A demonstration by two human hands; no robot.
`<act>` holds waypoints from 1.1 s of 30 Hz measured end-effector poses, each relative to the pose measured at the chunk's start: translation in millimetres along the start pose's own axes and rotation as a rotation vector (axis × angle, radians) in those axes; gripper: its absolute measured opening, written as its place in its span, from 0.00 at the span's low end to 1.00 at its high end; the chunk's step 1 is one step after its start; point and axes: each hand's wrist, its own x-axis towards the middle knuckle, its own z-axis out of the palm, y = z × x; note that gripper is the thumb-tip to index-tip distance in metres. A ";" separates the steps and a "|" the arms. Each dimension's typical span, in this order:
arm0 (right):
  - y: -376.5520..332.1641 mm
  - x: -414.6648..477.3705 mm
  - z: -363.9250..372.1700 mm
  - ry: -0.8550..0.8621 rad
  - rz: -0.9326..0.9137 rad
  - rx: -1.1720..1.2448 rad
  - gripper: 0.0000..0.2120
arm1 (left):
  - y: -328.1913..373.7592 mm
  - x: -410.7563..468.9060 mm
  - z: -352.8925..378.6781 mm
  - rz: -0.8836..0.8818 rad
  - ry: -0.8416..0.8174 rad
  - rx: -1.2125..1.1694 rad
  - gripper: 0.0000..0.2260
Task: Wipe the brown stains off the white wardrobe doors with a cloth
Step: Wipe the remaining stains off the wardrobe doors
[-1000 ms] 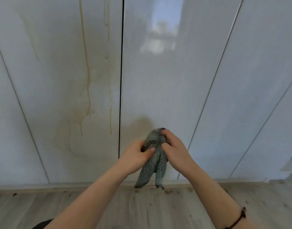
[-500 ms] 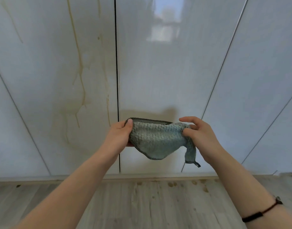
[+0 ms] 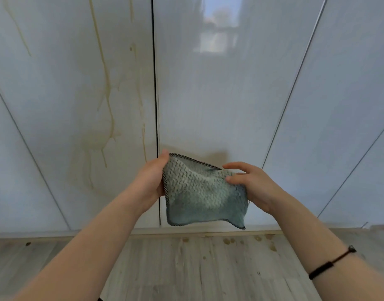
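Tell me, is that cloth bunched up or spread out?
Spread out: the cloth hangs open between the left hand and right hand, each gripping an edge.

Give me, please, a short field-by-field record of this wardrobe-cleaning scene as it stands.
held item: grey-green waffle-textured cloth with dark stitched edge, spread between both hands before the doors
left: left hand grips the cloth's left edge
right: right hand pinches its upper right edge
dirt: brown drip stains on the white glossy wardrobe door left of the dark gap, not yet wiped
floor: grey wooden floor, brown spots near the doors
wrist: black cord bracelet on right wrist
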 end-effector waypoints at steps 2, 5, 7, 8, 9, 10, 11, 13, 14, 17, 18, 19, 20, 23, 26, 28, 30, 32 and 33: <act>-2.2 0.7 -0.7 -0.029 -0.036 0.147 0.16 | -1.9 -2.5 -3.7 -0.087 -0.115 0.058 0.21; -5.4 0.6 -3.2 -0.029 -0.095 0.329 0.18 | -6.7 -7.7 -6.5 -0.129 -0.386 0.300 0.23; -6.5 0.7 -5.7 0.017 -0.127 0.334 0.18 | -9.2 -9.0 -5.2 -0.139 -0.464 0.410 0.28; -6.9 1.2 -6.7 0.056 -0.138 0.302 0.17 | -9.7 -8.8 -5.1 -0.142 -0.446 0.435 0.31; -7.5 1.6 -7.3 0.097 -0.141 0.262 0.17 | -9.2 -7.6 -5.6 -0.144 -0.416 0.445 0.34; -7.1 1.7 -7.4 0.139 -0.134 0.220 0.16 | -9.4 -7.4 -7.1 -0.138 -0.384 0.446 0.36; -6.6 2.1 -7.3 0.177 -0.126 0.181 0.16 | -8.7 -7.2 -8.9 -0.119 -0.356 0.458 0.39; -3.9 3.8 -7.2 0.233 -0.114 0.092 0.14 | -6.9 -7.3 -12.8 -0.032 -0.318 0.559 0.44; -2.7 4.7 -6.9 0.255 -0.107 0.055 0.13 | -5.4 -8.3 -13.9 0.033 -0.308 0.636 0.47; 1.2 7.6 -5.3 0.330 -0.088 0.012 0.10 | -7.0 -6.5 -14.3 0.218 -0.278 0.898 0.48; 1.4 8.7 -5.0 0.360 -0.084 -0.006 0.09 | -8.8 -3.8 -14.2 0.273 -0.250 0.995 0.46; 1.6 9.3 -4.9 0.387 -0.079 -0.026 0.08 | -11.1 -0.8 -14.1 0.316 -0.220 1.086 0.41; 1.4 9.7 -5.2 0.410 -0.077 -0.042 0.08 | -13.1 1.8 -14.4 0.343 -0.192 1.160 0.36; 1.5 10.0 -6.0 0.448 -0.081 -0.118 0.08 | -18.8 6.9 -16.9 0.345 -0.126 1.256 0.24; 2.6 11.1 -6.3 0.454 -0.077 -0.187 0.06 | -19.5 9.9 -20.6 0.365 -0.029 1.223 0.20; 2.5 11.9 -9.4 0.473 -0.079 -0.206 0.03 | -16.8 10.7 -23.5 0.401 0.047 1.150 0.18; 1.8 12.1 -14.6 0.478 -0.075 -0.162 0.02 | -14.0 12.5 -27.7 0.413 0.133 1.028 0.14; 0.7 11.2 -20.0 0.439 -0.060 -0.045 0.03 | -12.4 13.4 -28.6 0.383 0.181 0.857 0.11; -0.1 10.1 -22.2 0.407 -0.052 0.016 0.03 | -12.0 13.2 -27.9 0.366 0.186 0.781 0.10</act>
